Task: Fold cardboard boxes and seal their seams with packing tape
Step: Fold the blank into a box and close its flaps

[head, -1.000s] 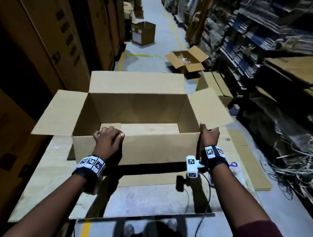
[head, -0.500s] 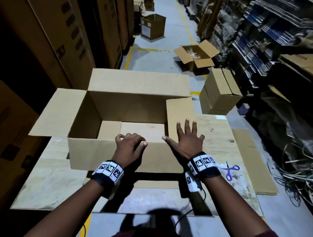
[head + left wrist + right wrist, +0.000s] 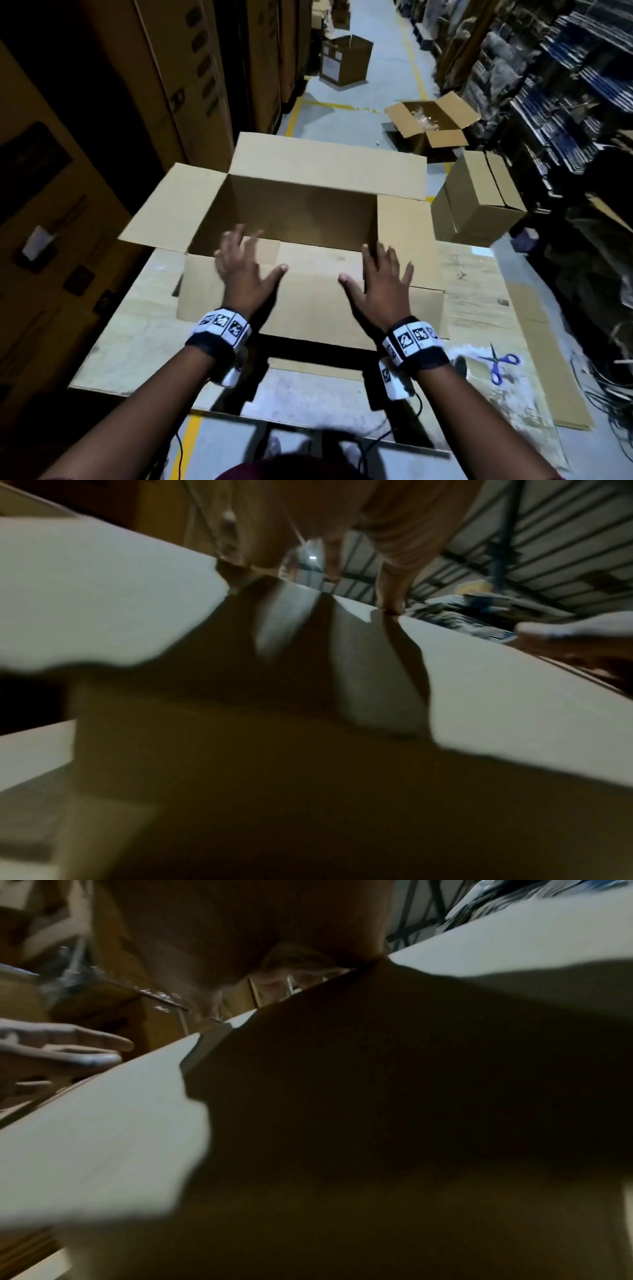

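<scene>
A large brown cardboard box (image 3: 308, 308) stands open on the table. Its left flap (image 3: 171, 209) sticks out sideways and its far flap (image 3: 325, 164) leans back. The right flap (image 3: 407, 240) is folded in over the opening. My left hand (image 3: 246, 274) hovers blurred over the near rim with its fingers spread and holds nothing. The right hand (image 3: 376, 284) is also spread flat, its fingers lying on the inner edge of the right flap. The wrist views are blurred. The left wrist view has straight fingers (image 3: 390, 593) touching a cardboard edge (image 3: 514, 710).
Blue-handled scissors (image 3: 498, 366) lie on the table (image 3: 137, 325) at the right, beside flat cardboard sheets (image 3: 548, 359). A closed box (image 3: 476, 202) stands just past the table's right end. Open boxes (image 3: 431, 120) sit on the aisle floor. Tall cartons (image 3: 171, 68) line the left.
My left hand has uncurled from the near rim and now has its fingers spread. The right flap has gone from upright to folded in, with my right hand following it.
</scene>
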{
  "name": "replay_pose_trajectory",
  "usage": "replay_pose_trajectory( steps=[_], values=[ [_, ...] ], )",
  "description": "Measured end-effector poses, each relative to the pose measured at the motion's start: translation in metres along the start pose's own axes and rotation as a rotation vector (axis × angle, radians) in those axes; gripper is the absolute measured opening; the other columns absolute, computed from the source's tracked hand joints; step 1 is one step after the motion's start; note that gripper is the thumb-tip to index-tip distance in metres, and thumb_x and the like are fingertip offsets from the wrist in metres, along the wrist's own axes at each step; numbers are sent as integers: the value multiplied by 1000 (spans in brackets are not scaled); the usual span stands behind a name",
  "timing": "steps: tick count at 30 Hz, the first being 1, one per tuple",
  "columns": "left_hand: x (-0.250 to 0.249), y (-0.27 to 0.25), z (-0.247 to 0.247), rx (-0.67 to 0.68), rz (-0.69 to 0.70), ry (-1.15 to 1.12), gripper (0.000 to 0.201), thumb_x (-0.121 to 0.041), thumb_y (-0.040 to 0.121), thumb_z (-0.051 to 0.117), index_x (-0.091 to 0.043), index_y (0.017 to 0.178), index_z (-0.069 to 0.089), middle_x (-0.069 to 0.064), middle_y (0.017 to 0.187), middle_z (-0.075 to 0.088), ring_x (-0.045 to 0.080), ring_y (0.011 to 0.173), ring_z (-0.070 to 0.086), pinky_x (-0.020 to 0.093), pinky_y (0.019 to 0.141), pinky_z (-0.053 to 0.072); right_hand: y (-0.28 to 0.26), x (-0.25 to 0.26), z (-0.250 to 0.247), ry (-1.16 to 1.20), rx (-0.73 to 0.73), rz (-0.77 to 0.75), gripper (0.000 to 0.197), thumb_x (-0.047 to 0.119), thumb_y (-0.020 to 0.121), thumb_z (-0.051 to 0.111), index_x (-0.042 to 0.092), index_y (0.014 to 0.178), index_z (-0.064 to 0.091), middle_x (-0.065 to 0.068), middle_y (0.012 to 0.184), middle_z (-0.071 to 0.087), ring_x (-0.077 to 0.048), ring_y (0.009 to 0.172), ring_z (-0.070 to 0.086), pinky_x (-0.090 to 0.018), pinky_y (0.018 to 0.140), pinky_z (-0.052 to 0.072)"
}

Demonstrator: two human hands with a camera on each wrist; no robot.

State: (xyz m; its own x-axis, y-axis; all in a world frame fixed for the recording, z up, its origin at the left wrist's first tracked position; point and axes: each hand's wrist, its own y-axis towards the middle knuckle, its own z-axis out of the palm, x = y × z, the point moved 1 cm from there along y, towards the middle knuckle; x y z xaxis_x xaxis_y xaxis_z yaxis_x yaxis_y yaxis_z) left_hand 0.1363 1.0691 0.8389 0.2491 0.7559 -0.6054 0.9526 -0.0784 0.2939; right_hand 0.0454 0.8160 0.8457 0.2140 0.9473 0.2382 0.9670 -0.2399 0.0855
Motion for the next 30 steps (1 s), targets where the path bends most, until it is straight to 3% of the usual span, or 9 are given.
replay_pose_trajectory(
  steps=[4,7,10,13,18,20,23,27,30],
  values=[
    [70,8,-52,-150,-614,-203,145,-59,61,88,-8,158,-8,22,165,-2,35,153,6,51,123,15,-14,48,27,-71,3,-244,92,81,89,37,25,160,24,-10,169,17,-31,156,9,-66,120,3],
    [102,21,-69,-189,-750,-639,154,-61,58,87,-15,154,-25,12,163,25,25,146,34,46,118,34,-20,71,35,-144,53,-349,113,93,76,40,24,163,16,-14,170,10,-35,157,4,-68,119,-3],
    [88,16,-75,-191,-361,-638,106,-55,85,70,-23,161,3,0,158,34,12,143,36,39,119,32,-32,81,40,-218,132,-410,136,96,61,52,21,163,4,-19,169,-6,-39,156,-8,-71,117,-4],
    [71,7,-68,58,103,-244,68,-63,96,42,-23,152,41,-3,151,48,15,141,40,44,118,27,-43,76,39,-310,179,-388,142,70,56,81,23,163,-1,-22,168,-8,-42,155,-5,-70,118,2],
    [61,17,-71,433,249,164,74,-77,89,19,-36,139,55,-15,154,43,9,149,26,60,119,4,-51,70,10,-300,204,-395,110,50,62,84,27,156,33,-18,159,36,-43,143,39,-61,110,37],
    [47,21,-85,553,343,213,84,-84,86,14,-34,140,54,-10,152,47,13,145,34,56,118,15,-52,73,-14,-276,185,-418,89,33,66,81,21,148,50,-14,145,56,-39,126,58,-49,94,54],
    [21,28,-110,762,454,212,93,-96,77,16,-36,132,62,-10,131,65,13,115,60,38,97,46,-39,81,-68,-326,186,-418,61,22,83,66,29,143,54,-5,127,68,-33,110,66,-37,79,53],
    [-15,44,-146,490,737,397,76,-90,79,21,-32,81,69,-9,58,60,13,56,56,26,51,39,-10,86,-121,-230,96,-457,21,36,93,69,27,112,71,-8,89,74,-37,86,70,-34,65,41],
    [-19,64,-148,397,690,446,70,-84,85,23,-29,87,68,-5,68,67,18,68,64,30,64,51,7,85,-121,-126,7,-448,30,44,91,72,21,110,66,-5,93,72,-32,89,68,-33,66,42]
  ],
)
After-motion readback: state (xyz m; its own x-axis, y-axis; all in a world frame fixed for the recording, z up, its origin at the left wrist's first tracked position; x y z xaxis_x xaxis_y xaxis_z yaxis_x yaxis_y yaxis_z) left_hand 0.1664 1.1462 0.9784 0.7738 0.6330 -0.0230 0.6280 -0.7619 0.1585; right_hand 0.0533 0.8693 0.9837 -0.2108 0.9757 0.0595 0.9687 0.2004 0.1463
